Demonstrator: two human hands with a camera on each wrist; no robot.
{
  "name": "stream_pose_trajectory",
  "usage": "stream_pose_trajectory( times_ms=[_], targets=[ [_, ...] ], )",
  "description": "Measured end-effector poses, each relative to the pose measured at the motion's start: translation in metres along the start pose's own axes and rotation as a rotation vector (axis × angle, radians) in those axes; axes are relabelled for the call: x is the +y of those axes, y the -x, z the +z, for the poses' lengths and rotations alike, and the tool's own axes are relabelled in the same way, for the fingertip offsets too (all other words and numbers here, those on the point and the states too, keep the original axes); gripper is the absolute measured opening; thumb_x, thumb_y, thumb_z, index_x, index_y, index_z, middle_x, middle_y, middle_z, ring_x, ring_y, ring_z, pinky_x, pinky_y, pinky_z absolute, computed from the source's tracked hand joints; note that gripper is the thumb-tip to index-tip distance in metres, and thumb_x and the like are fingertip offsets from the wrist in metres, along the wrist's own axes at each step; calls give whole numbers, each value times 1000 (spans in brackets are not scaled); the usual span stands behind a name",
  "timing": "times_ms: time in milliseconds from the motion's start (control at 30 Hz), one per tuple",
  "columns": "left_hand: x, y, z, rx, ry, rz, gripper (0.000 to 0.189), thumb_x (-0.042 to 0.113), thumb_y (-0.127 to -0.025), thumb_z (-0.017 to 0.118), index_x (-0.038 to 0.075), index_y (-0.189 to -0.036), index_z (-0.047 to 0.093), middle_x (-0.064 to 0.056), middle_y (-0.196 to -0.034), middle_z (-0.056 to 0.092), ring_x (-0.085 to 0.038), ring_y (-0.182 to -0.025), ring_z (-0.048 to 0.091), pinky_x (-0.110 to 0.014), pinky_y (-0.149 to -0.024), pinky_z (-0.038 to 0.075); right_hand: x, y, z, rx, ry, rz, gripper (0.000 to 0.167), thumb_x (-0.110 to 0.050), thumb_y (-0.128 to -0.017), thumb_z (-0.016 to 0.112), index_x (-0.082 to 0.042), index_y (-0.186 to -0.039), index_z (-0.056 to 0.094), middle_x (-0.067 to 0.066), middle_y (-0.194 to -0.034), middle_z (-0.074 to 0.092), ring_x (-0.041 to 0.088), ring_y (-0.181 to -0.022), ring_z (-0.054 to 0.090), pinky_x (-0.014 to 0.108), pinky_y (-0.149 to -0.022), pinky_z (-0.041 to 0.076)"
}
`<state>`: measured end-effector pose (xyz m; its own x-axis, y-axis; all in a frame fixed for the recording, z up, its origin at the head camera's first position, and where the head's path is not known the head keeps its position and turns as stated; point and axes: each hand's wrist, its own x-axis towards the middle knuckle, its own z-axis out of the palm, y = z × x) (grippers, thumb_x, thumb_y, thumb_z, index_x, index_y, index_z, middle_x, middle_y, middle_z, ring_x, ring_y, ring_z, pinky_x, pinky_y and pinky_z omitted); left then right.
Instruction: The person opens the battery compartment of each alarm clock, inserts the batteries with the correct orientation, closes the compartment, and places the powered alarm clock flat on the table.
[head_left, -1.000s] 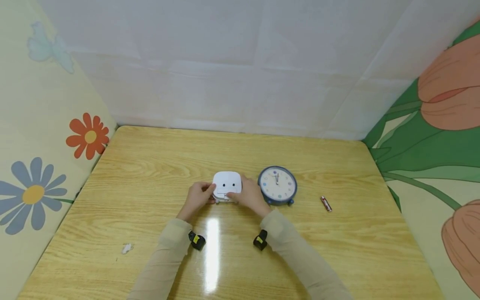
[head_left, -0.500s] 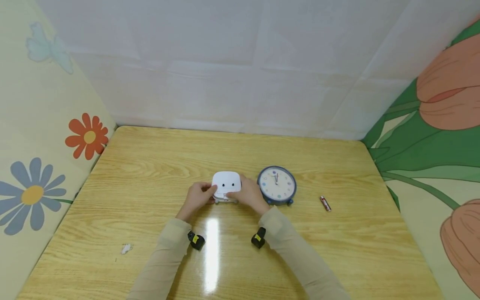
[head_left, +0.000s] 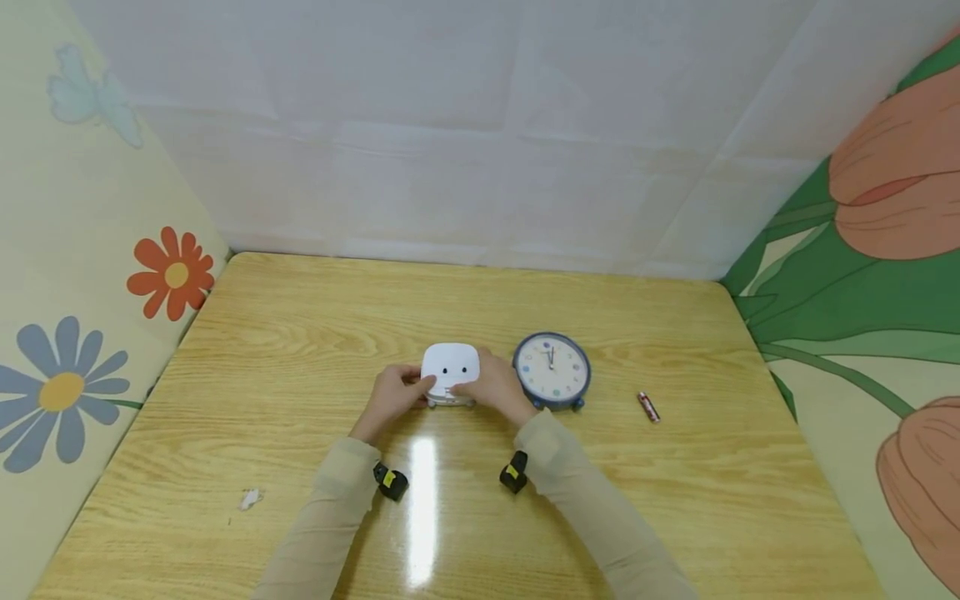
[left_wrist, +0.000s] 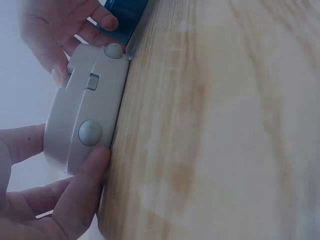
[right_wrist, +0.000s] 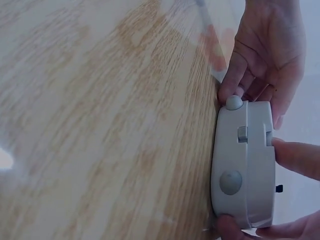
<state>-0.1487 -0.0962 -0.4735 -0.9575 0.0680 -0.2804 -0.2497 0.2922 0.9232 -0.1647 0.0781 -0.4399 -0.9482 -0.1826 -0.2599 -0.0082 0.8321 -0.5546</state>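
A white alarm clock (head_left: pixel 450 358) lies flat on the table, two small black knobs on its upturned side. Two round grey feet show along its near edge in both wrist views. My left hand (head_left: pixel 392 398) grips the left end, thumb on top and fingers low at the side. At the right end my right hand (head_left: pixel 501 388) holds the clock, its thumb (right_wrist: pixel 300 157) pressing at a notch in the near edge of the upper side. The underside is hidden.
A round blue-rimmed clock (head_left: pixel 552 369) lies face up just right of my right hand. Farther right is a small red-and-silver battery (head_left: pixel 648 407). A white mark (head_left: pixel 250 499) shows on the wooden table (head_left: pixel 315 325) at front left. Cloth walls stand behind and at both sides.
My left thumb has slid slightly farther onto the white clock's top. The right hand keeps its hold. The whole head view has shifted a little.
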Motion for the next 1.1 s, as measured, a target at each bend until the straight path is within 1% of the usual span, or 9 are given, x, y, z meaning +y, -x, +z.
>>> stream_pose_trajectory(
  times_ms=[200,433,500,600,700,800,933,1100],
  targets=[
    [-1,0,0,-6,-5,0,32,11,-86,62,-12,-107,59,-20,-87,64,-18,-64,63,-29,-59,55,3,2,1,-3,-77,19,76,-34,-70,78,2,-127,45,20,-118,55,33,-105,53,41,-90,43],
    [-1,0,0,-2,6,3,32,11,-86,63,-12,-108,59,-21,-89,64,-19,-65,63,-29,-60,55,9,3,2,0,-149,-19,79,-34,-71,77,2,-131,41,21,-125,50,34,-111,50,42,-94,40],
    [-1,0,0,-2,7,8,32,11,-86,62,-13,-108,59,-21,-89,64,-20,-65,64,-29,-60,55,11,3,3,-4,-174,-34,76,-33,-74,75,1,-133,40,20,-126,50,33,-113,48,42,-95,39],
    [0,1,0,0,12,1,32,11,-87,62,-12,-108,59,-21,-88,63,-20,-65,64,-29,-60,55,15,3,2,-5,-194,-62,68,-31,-79,70,0,-132,42,19,-125,51,32,-113,49,42,-95,40],
    [-1,0,0,2,9,2,32,11,-87,62,-12,-108,59,-20,-87,63,-19,-64,63,-29,-60,55,17,3,2,-11,-200,-70,60,-30,-84,65,-2,-132,43,18,-124,52,31,-113,48,42,-95,40],
    [-1,0,1,4,4,3,31,12,-86,63,-12,-107,60,-19,-87,63,-18,-64,63,-28,-60,54,17,2,1,-18,-193,-59,58,-31,-86,62,-3,-133,43,17,-125,52,31,-115,48,42,-96,38],
    [-1,1,0,5,9,4,32,12,-86,63,-12,-107,59,-20,-88,63,-18,-64,63,-28,-60,54,16,2,2,-12,-183,-54,57,-31,-87,61,-3,-133,44,17,-124,53,30,-114,48,41,-96,39],
    [-1,0,0,3,10,9,33,11,-87,62,-13,-108,58,-22,-89,63,-19,-64,63,-28,-60,55,18,1,3,1,-184,-70,56,-29,-87,62,-2,-133,44,16,-121,54,29,-110,50,41,-93,41]
  ],
)
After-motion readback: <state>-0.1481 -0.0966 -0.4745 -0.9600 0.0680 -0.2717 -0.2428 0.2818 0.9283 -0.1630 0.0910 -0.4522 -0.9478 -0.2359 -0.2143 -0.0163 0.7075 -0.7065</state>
